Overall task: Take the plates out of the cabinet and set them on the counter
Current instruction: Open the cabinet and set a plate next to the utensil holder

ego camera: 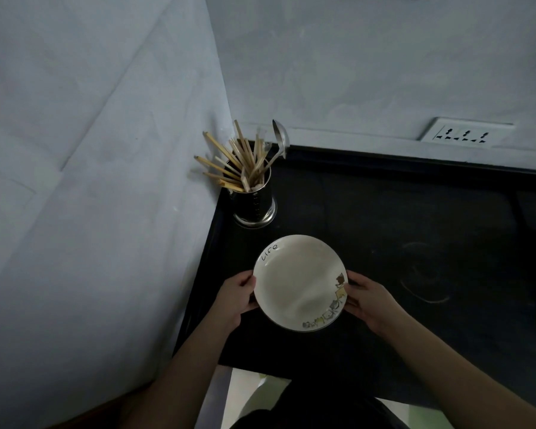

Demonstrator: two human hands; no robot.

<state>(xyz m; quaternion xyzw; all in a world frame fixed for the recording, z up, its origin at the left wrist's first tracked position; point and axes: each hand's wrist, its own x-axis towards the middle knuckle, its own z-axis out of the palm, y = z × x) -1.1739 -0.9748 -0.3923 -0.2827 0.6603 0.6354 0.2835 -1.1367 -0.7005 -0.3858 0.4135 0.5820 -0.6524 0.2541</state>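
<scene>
A white plate (pixel 294 281) with the word "Life" and small cartoon figures along its rim is over the black counter (pixel 415 230), near its left front corner. My left hand (pixel 237 294) grips the plate's left edge, thumb on the rim. My right hand (pixel 369 297) grips its right edge, fingers curled at the rim. I cannot tell whether the plate touches the counter. The cabinet is out of view.
A steel utensil holder (pixel 256 201) with chopsticks and a ladle stands in the back left corner of the counter, just behind the plate. White walls close the left and back sides. A socket panel (pixel 464 133) sits on the back wall.
</scene>
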